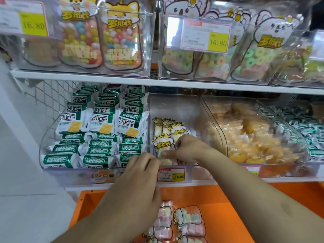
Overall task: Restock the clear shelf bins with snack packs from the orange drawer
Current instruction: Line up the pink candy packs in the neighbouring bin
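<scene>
Right hand (188,149) fingers (165,153) pinch front marshmallow pack (164,146) inside middle clear bin (175,106); about four packs there. Left hand (140,174) fingers curled at bin's front edge, grip unclear. Orange drawer (219,207) below holds roughly five packs (190,220).

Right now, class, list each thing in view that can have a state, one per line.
Orange drawer: pulled open, marshmallow packs left inside.
Middle clear bin: partly filled.
Biscuit bin: stacked full.
Front marshmallow pack: upright, pinched.
Right hand: gripping that pack.
Left hand: at the bin's front edge, grip unclear.
</scene>
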Demonstrator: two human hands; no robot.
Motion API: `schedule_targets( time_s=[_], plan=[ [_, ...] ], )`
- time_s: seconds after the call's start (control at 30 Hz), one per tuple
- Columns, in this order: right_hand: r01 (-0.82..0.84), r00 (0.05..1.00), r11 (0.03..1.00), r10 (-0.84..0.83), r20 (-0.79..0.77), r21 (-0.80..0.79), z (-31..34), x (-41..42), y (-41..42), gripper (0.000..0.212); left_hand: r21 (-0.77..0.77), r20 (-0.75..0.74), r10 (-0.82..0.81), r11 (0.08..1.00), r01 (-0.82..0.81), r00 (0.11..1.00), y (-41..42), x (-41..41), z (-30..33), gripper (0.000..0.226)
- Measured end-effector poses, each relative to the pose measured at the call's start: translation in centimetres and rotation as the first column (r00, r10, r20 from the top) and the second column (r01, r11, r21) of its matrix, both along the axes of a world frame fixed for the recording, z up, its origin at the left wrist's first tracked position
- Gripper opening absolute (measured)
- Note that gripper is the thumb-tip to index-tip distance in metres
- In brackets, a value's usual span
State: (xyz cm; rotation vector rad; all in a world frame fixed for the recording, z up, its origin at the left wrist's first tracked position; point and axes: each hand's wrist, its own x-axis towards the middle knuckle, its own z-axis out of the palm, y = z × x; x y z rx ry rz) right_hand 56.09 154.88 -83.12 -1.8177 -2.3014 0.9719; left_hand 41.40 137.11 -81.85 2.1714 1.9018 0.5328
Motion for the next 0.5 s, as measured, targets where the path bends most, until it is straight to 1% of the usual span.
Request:
schedule_targets(
  time_s=[0.13, 0.2, 0.23, 0.27, 0.33, 0.37, 0.43, 0.5],
  plan=[
    [-0.025, 1.000, 1.000, 0.025, 0.003, 0.004, 0.3, 0.4, 0.1, 0.069, -0.016, -0.069, -0.045, 0.999, 0.044, 0.997, -0.2, 0.0, -0.2, 0.064],
    [-0.028, 0.999, 1.000, 0.028, -0.024, -0.005, 0.7, 0.8, 0.3, 0.066, -0.026, -0.079, -0.054, 0.998, 0.052, 0.995, -0.2, -0.1, -0.4, 0.066],
    [-0.028, 0.998, 0.999, 0.027, -0.051, -0.021, 0.7, 1.0, 0.6, 0.059, -0.029, -0.078, -0.056, 0.998, 0.053, 0.995, -0.1, -0.2, -0.4, 0.066],
    [-0.039, 0.997, 0.998, 0.036, -0.068, -0.042, 0.8, 1.1, 0.9, 0.046, -0.030, -0.078, -0.057, 0.998, 0.055, 0.995, -0.1, -0.3, -0.4, 0.066],
    [-0.066, 0.997, 0.997, 0.064, -0.053, -0.045, 0.9, 1.3, 1.4, 0.016, -0.025, -0.078, -0.061, 0.998, 0.059, 0.995, -0.1, -0.4, -0.5, 0.066],
    [-0.060, 0.997, 0.998, 0.059, -0.049, -0.022, 0.6, 1.4, 1.6, 0.014, -0.020, -0.083, -0.065, 0.998, 0.063, 0.994, -0.1, -0.4, -0.6, 0.066],
    [-0.027, 0.997, 0.997, 0.032, -0.068, 0.074, -0.4, 1.5, 2.1, 0.025, -0.015, -0.092, -0.070, 0.997, 0.069, 0.993, -0.1, -0.4, -0.7, 0.066],
    [-0.038, 0.999, 0.989, 0.042, -0.025, 0.144, -1.1, 1.4, 2.2, 0.031, -0.009, -0.099, -0.069, 0.998, 0.069, 0.993, 0.0, -0.4, -0.8, 0.067]
  ],
)
